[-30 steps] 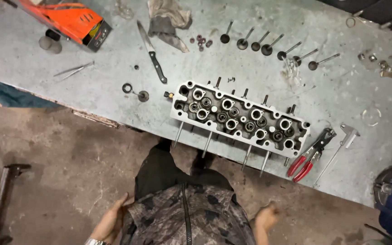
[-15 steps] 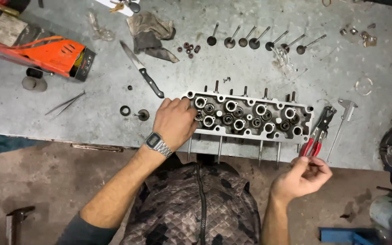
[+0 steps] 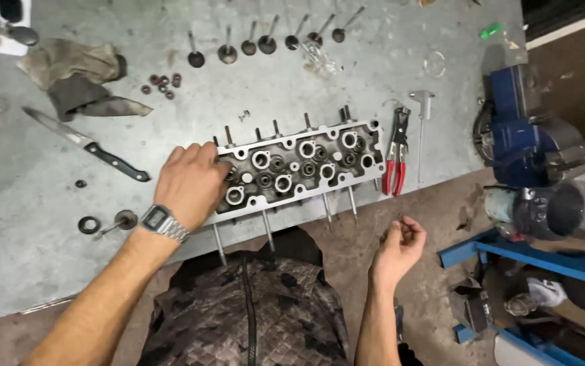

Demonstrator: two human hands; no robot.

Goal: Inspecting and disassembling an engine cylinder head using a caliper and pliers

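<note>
L hand on cylinder head; pliers beside.

The engine head is dull grey metal with shiny rings. The table is rough, scratched metal. The pliers have smooth red plastic grips. The rag is dirty cloth.

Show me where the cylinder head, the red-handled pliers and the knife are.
cylinder head [image 3: 306,163], head view, middle of its top face.
red-handled pliers [image 3: 394,173], head view, on the red handles.
knife [image 3: 113,161], head view, on the black handle.
</note>
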